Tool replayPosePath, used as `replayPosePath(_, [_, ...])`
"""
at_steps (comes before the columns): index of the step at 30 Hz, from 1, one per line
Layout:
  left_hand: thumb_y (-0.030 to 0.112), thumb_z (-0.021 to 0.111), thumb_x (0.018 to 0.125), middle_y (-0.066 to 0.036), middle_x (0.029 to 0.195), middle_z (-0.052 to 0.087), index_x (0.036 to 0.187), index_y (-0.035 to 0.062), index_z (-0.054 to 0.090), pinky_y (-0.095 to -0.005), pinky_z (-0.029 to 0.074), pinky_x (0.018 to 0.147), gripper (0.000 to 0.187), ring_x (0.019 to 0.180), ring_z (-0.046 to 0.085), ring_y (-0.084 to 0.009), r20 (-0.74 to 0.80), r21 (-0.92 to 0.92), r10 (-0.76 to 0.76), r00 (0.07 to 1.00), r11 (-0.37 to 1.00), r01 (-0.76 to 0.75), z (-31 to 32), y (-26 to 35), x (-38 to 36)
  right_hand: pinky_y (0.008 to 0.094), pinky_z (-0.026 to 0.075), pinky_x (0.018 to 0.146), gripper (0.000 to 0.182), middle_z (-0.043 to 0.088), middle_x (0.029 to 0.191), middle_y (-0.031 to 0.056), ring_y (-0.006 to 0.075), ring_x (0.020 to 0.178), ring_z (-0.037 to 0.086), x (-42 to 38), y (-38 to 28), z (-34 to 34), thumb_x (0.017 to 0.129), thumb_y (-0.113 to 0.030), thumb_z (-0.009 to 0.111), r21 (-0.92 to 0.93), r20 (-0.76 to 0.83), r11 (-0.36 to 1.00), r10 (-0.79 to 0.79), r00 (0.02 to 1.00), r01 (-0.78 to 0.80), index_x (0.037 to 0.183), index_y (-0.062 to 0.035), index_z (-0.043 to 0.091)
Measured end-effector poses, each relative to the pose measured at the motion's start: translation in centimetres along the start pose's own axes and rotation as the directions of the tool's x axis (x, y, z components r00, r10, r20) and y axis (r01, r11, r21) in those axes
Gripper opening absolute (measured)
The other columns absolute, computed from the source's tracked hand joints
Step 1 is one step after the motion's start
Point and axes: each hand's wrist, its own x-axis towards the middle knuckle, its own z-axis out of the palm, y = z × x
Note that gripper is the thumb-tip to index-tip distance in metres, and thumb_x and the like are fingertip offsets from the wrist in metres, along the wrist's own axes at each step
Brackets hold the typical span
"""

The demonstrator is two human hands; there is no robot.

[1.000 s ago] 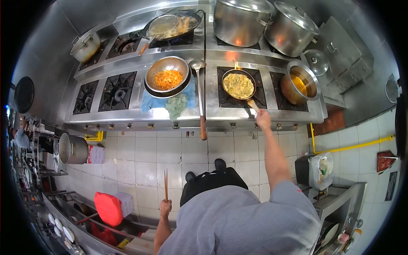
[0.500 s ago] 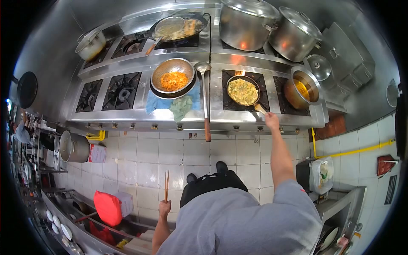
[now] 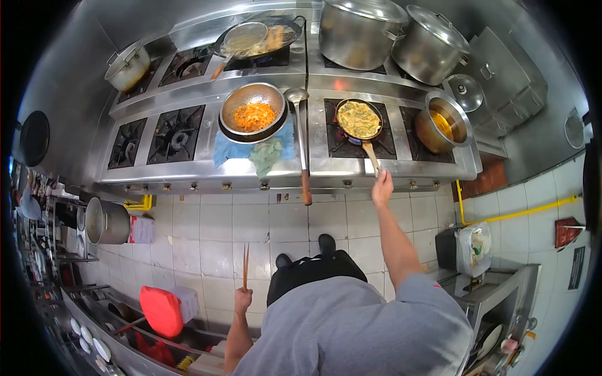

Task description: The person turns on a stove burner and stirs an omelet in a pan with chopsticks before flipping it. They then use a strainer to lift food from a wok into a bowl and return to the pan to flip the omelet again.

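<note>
My right hand (image 3: 382, 188) reaches up to the stove front, its fingers closed on the tip of the wooden handle of a frying pan (image 3: 359, 119). The pan holds a yellow omelette and sits on a front burner. My left hand (image 3: 242, 301) hangs low at my side and grips a pair of wooden chopsticks (image 3: 245, 266) pointing upward. Left of the pan, a long ladle (image 3: 300, 135) lies across the steel stove (image 3: 188, 170), beside a metal wok of orange shredded food (image 3: 253, 115).
Blue and green cloths (image 3: 260, 152) lie under the wok. A pot of amber liquid (image 3: 441, 123) stands right of the pan, its lid (image 3: 465, 91) behind. Two big covered pots (image 3: 360, 28) and a wok with a strainer (image 3: 251, 39) stand at the back. A bin (image 3: 473, 247) is on my right, a red container (image 3: 160, 309) on my left.
The pan was lifted and tilted over a visible flame; now it rests flat on the burner with its handle pointing at me. My right hand slid back to the handle's tip.
</note>
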Motion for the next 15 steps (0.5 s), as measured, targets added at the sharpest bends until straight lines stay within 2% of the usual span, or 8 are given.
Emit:
replayPosePath(2, [0.02, 0.063, 0.08, -0.011, 0.058, 0.058, 0.07, -0.003, 0.062, -0.0364, 0.045, 0.054, 0.025, 0.056, 0.055, -0.018, 0.011, -0.023, -0.04, 0.999, 0.999, 0.04, -0.2, 0.3, -0.3, 0.027, 0.036, 0.047, 0.037, 0.051, 0.062, -0.0006, 0.0089, 0.053, 0.046, -4.6, 0.8, -2.1, 0.099, -0.032, 0.042, 0.286, 0.158, 0.916, 0.244, 0.957, -0.281, 0.075, -0.0069, 0.054])
replayPosePath(3, [0.02, 0.064, 0.081, -0.01, 0.058, 0.058, 0.07, -0.0025, 0.062, -0.0364, 0.045, 0.053, 0.025, 0.055, 0.055, -0.0175, 0.024, -0.035, -0.063, 0.998, 0.997, 0.064, -0.3, 0.4, -0.4, 0.0252, 0.035, 0.046, 0.035, 0.049, 0.06, -0.002, 0.0065, 0.052, 0.045, -7.8, 3.9, -2.8, 0.099, -0.03, 0.043, 0.308, 0.277, 0.896, 0.238, 0.931, -0.321, 0.073, -0.0085, 0.053])
replayPosePath(5, [0.021, 0.064, 0.08, -0.01, 0.058, 0.058, 0.07, -0.0025, 0.062, -0.0365, 0.044, 0.053, 0.025, 0.054, 0.054, -0.0174, 0.056, -0.055, -0.096, 0.994, 0.994, 0.099, -0.6, 0.4, -0.7, 0.0276, 0.036, 0.041, 0.028, 0.051, 0.058, -0.0004, 0.0094, 0.049, 0.047, -16.3, 10.6, -4.0, 0.094, -0.022, 0.049, -0.032, 0.465, 0.919, 0.363, 0.807, -0.394, 0.07, -0.0088, 0.055])
replayPosePath(6, [0.02, 0.063, 0.08, -0.011, 0.057, 0.058, 0.07, -0.0028, 0.062, -0.0366, 0.044, 0.052, 0.025, 0.054, 0.055, -0.0179, 0.076, -0.065, -0.105, 0.992, 0.992, 0.11, -0.6, 0.1, -0.9, 0.0293, 0.041, 0.041, 0.021, 0.055, 0.06, 0.0024, 0.0122, 0.051, 0.053, -21.8, 16.1, -4.1, 0.088, -0.018, 0.053, -0.184, 0.529, 0.943, 0.332, 0.781, -0.277, 0.071, -0.0086, 0.058])
replayPosePath(7, [0.02, 0.063, 0.079, -0.011, 0.057, 0.058, 0.07, -0.0032, 0.062, -0.0367, 0.043, 0.052, 0.025, 0.053, 0.055, -0.0183, 0.097, -0.073, -0.114, 0.989, 0.99, 0.121, -0.6, -0.6, -1.2, 0.0319, 0.045, 0.043, 0.013, 0.059, 0.063, 0.0058, 0.016, 0.053, 0.057, -26.3, 20.5, -5.5, 0.081, -0.015, 0.056, -0.23, 0.818, 0.962, 0.273, 0.505, -0.148, 0.074, -0.0062, 0.063])
replayPosePath(8, [0.019, 0.062, 0.078, -0.012, 0.057, 0.058, 0.07, -0.0038, 0.062, -0.0369, 0.044, 0.052, 0.024, 0.053, 0.055, -0.0189, 0.111, -0.041, -0.109, 0.988, 0.993, 0.114, -0.4, -1.9, -1.1, 0.0338, 0.047, 0.046, 0.013, 0.061, 0.067, 0.0073, 0.0175, 0.06, 0.06, -29.3, 19.3, -7.4, 0.076, -0.015, 0.06, -0.147, 0.951, 0.979, 0.102, 0.29, 0.139, 0.076, -0.0031, 0.066])
replayPosePath(10, [0.018, 0.06, 0.077, -0.013, 0.057, 0.058, 0.071, -0.0049, 0.062, -0.0372, 0.044, 0.051, 0.024, 0.053, 0.055, -0.02, 0.136, 0.023, -0.098, 0.986, 0.995, 0.096, 0.0, -4.5, -0.2, 0.036, 0.05, 0.055, 0.015, 0.063, 0.068, 0.0079, 0.02, 0.07, 0.063, -29.4, 13.0, -10.2, 0.076, -0.015, 0.061, -0.504, 0.74, 0.819, 0.573, 0.351, -0.275, 0.076, -0.0018, 0.067])
replayPosePath(15, [0.019, 0.058, 0.074, -0.021, 0.067, 0.064, 0.078, -0.0061, 0.065, -0.0413, 0.049, 0.061, 0.027, 0.066, 0.064, -0.0316, 0.149, 0.117, -0.116, 0.982, 0.988, 0.099, -1.2, -5.9, 0.6, 0.0396, 0.051, 0.069, 0.017, 0.062, 0.077, 0.0046, 0.0198, 0.073, 0.061, -24.6, 9.1, -10.8, 0.082, -0.022, 0.06, -0.487, 0.723, 0.663, 0.671, 0.163, -0.569, 0.089, -0.0076, 0.064])
